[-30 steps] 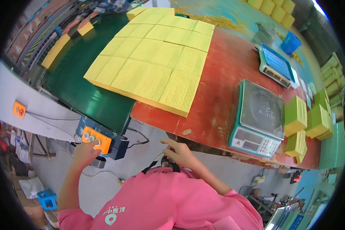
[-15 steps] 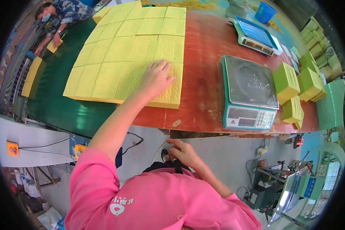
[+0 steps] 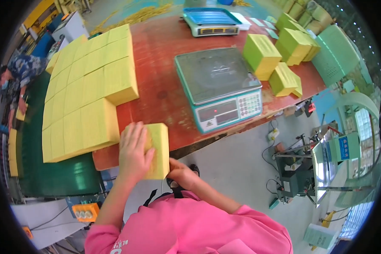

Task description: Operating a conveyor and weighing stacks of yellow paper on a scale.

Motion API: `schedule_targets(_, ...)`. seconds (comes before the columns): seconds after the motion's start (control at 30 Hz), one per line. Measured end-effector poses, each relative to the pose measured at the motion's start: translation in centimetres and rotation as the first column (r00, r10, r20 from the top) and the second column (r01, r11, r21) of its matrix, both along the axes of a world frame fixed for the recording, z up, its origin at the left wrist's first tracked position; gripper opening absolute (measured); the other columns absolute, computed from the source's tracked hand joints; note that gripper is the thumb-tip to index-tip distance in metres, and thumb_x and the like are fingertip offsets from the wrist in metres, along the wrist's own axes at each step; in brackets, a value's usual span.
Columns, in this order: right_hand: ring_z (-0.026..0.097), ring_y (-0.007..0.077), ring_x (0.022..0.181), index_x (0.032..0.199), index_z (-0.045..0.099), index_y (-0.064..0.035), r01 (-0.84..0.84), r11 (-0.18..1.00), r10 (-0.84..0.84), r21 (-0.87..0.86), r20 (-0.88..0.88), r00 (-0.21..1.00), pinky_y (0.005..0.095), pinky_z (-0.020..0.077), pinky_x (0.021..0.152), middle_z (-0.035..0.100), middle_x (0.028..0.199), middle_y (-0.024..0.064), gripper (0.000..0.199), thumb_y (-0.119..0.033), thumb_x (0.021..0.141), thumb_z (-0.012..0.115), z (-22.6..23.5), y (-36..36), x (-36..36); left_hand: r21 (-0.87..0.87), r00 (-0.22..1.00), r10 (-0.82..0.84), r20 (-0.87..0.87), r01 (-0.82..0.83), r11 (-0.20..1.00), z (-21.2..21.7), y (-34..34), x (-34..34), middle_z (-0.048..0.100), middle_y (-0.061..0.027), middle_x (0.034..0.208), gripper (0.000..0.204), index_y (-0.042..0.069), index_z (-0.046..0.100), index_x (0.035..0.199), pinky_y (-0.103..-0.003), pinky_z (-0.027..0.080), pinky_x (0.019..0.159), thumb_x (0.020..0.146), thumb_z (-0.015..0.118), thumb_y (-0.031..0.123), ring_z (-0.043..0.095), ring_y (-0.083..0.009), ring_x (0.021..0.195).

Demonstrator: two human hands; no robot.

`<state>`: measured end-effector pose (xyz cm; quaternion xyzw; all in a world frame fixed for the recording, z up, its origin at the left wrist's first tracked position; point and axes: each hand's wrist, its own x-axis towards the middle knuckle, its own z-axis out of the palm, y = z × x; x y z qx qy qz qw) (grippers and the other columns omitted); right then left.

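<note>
A block-shaped stack of yellow paper (image 3: 158, 148) sticks out past the near edge of the red table, close in front of me. My left hand (image 3: 134, 153) lies over its left part, fingers stretched forward across the top and thumb bent toward its right side. At the stack's near right corner, my right hand (image 3: 183, 175) grips from the side; some of its fingers are hidden underneath. Left of this stack stand rows of matching yellow paper stacks (image 3: 86, 91), packed tightly together, with a gap at their near right corner.
A scale (image 3: 216, 76) stands on the red table (image 3: 154, 46), with a blue-tray scale (image 3: 211, 17) behind it. More yellow stacks (image 3: 262, 55) are at the right. A green surface (image 3: 72, 173) lies left, where another person (image 3: 23, 72) handles a stack. An orange switch box (image 3: 86, 213) is below.
The near right corner stack has left the rows and come toward me with my left hand. My right hand has risen to meet it. The view has turned toward the right.
</note>
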<state>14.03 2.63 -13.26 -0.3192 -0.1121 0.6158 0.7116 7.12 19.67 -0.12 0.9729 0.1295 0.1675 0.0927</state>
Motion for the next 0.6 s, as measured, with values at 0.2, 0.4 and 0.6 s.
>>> schedule_targets(0.2, 0.032, 0.0232, 0.143, 0.151, 0.036, -0.0095, -0.064, 0.998, 0.057, -0.006, 0.529, 0.846, 0.0376, 0.0268, 0.115, 0.032, 0.156, 0.0124, 0.066, -0.010, 0.089, 0.058, 9.6, -3.7, 5.5, -0.874, 0.960, 0.242, 0.143, 0.008, 0.486, -12.0, 3.3, -5.3, 0.042, -0.0152, 0.149, 0.047, 0.002, 0.044, 0.143, -0.040, 0.036, 0.112, 0.101, 0.050, 0.023, 0.043, -0.0272, 0.135)
schedule_targets(0.4, 0.025, 0.0377, 0.146, 0.147, 0.043, -0.0048, 0.158, 0.936, -0.321, 0.314, 0.947, 0.022, 0.0450, 0.0237, 0.116, 0.027, 0.157, 0.0215, 0.062, -0.038, 0.096, 0.058, 17.6, -4.7, 16.9, -0.800, 0.892, 0.392, 0.227, 0.400, -0.447, -4.9, -2.2, 11.7, 0.051, -0.0116, 0.139, 0.051, 0.006, 0.037, 0.147, -0.039, 0.051, 0.100, 0.102, 0.051, 0.026, 0.053, -0.0227, 0.124)
schedule_targets(0.6, 0.042, 0.0455, 0.132, 0.136, 0.054, -0.0057, 0.239, 0.888, -0.286, 0.393, 0.879, -0.382, 0.0500, 0.0380, 0.108, 0.048, 0.143, 0.0217, 0.061, -0.013, 0.079, 0.074, 22.1, -2.4, 30.3, -0.643, 0.756, 0.452, 0.474, 0.648, -0.409, 2.7, -6.4, 28.0, 0.054, -0.0121, 0.137, 0.050, 0.008, 0.044, 0.141, -0.039, 0.051, 0.099, 0.099, 0.053, 0.035, 0.056, -0.0241, 0.123)
